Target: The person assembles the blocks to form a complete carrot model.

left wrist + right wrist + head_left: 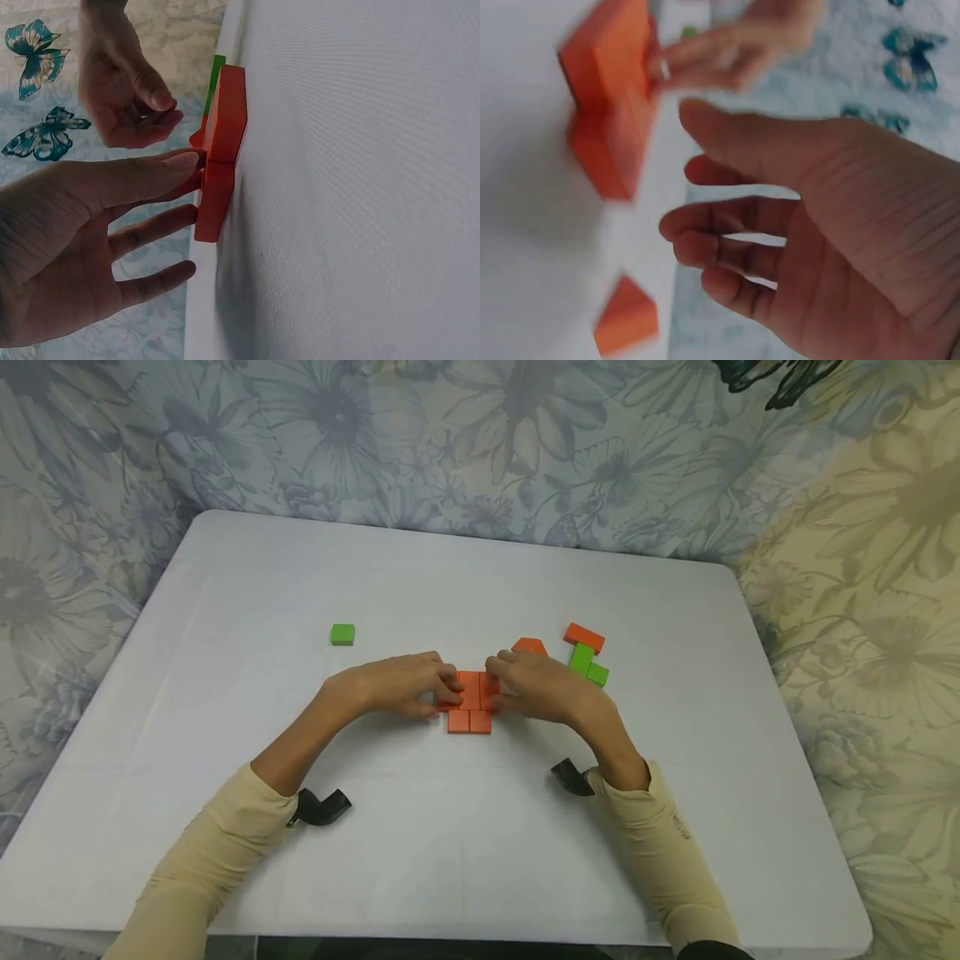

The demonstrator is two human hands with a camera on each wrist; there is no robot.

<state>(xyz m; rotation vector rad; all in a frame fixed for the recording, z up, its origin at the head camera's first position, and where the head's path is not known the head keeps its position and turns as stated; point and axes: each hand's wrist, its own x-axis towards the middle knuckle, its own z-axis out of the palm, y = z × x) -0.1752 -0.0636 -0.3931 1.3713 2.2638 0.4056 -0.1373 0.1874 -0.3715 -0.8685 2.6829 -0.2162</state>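
Orange blocks (469, 690) lie flat and side by side mid-table, with two smaller orange squares (469, 722) against their near edge. My left hand (401, 686) is at the left end of this group. Its thumb and fingertips touch an orange block (216, 201) in the left wrist view, the fingers mostly straight and spread. At the group's right end is my right hand (543, 685), partly covering the rightmost block in the head view. The right wrist view shows that hand's fingers (739, 217) loosely bent, with nothing between them and the thumb.
An orange block with slanted sides (529, 646) lies just beyond my right hand. Farther right, an orange bar (584, 637) and two green blocks (582, 657) lie close together. A lone green block (342, 634) is at the back left of the white table (450, 585).
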